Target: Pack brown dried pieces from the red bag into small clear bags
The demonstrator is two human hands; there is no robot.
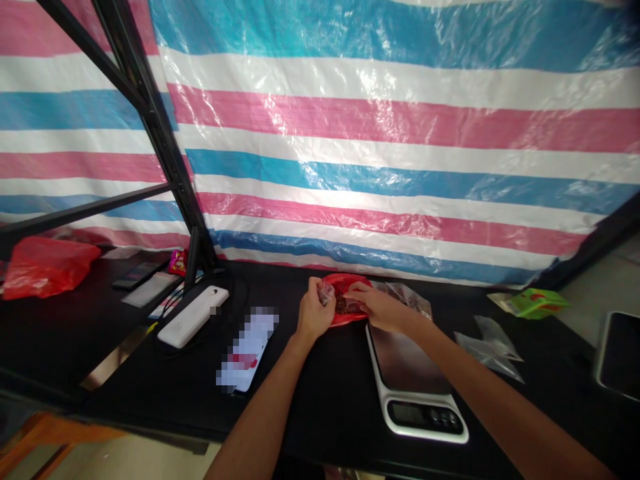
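Observation:
A red plastic bag (345, 323) lies open towards the back of the black table, with small brown pieces (343, 305) inside. At its left side my left hand (316, 312) is closed on a crumpled clear plastic bag (327, 293). My right hand (383, 308) reaches in from the right, its fingers bent together over the brown pieces; what they grip, if anything, is too small to tell. Below my right hand and forearm is a white kitchen scale (393, 407) with a dark plate. Another clear bag (417, 303) lies behind my right wrist.
Left of my arms lie a phone (253, 347) and a white power bank (193, 317) with black cables. Flat clear bags (493, 353) and a green packet (540, 303) lie to the right. A black metal post (173, 167) rises at the left before a striped plastic sheet (350, 127).

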